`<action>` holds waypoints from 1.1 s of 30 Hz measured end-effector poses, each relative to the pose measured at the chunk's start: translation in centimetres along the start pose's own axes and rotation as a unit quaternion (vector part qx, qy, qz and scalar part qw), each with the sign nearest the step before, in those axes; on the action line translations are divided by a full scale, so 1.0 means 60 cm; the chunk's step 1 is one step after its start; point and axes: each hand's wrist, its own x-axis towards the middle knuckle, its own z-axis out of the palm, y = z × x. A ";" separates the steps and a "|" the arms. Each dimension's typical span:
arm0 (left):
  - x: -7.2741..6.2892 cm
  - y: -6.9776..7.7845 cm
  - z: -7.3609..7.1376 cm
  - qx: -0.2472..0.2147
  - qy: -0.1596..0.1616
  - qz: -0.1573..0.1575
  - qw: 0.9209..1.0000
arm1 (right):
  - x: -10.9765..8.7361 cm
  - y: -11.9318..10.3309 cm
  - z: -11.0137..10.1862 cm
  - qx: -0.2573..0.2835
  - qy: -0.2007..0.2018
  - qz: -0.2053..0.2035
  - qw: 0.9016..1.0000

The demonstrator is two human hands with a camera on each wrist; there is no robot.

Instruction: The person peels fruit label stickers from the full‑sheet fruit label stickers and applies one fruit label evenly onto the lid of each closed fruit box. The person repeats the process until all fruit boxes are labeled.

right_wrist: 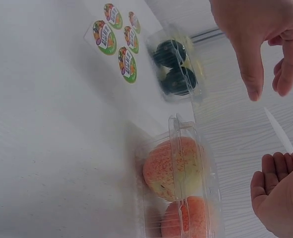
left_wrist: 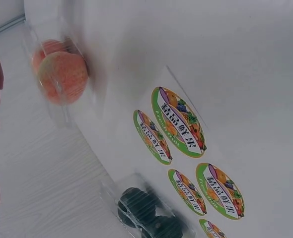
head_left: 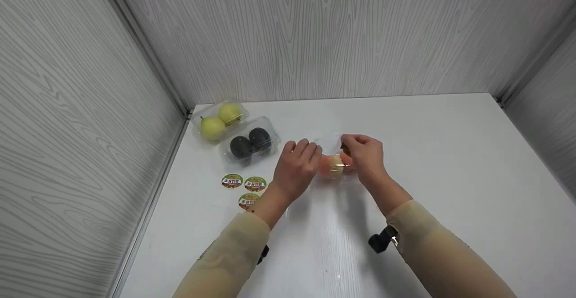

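My right hand (head_left: 365, 157) pinches a thin white sticker (right_wrist: 279, 130) at its edge, beyond a clear clamshell box (right_wrist: 213, 173). Inside that box lie two red-yellow apples (right_wrist: 174, 166), side by side. Facing it, my left hand (head_left: 297, 167) hovers at the box's left end, and its thumb and fingers (right_wrist: 249, 64) stand apart with nothing between them. Several oval fruit labels (left_wrist: 179, 122) with a green rim lie on a sheet on the table, left of the left forearm; the forearm hides part of them in the head view.
Two dark green fruits (head_left: 241, 147) sit in another clear box (head_left: 270, 129) at the left. Behind it, a third box (head_left: 245, 108) holds two yellow-green pears (head_left: 213, 128). Wood-grain panels (head_left: 315, 37) border the white table (head_left: 450, 176) at the back and sides.
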 end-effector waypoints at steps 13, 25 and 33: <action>0.006 0.013 0.011 -0.013 -0.002 0.013 1.000 | -0.005 0.000 0.000 -0.009 0.000 0.004 1.000; 0.014 0.023 0.017 -0.045 0.029 0.025 0.998 | -0.004 0.008 -0.011 -0.014 0.015 0.001 1.000; 0.021 0.029 0.023 -0.061 0.047 0.020 0.997 | -0.005 0.014 -0.026 0.003 0.007 -0.001 1.000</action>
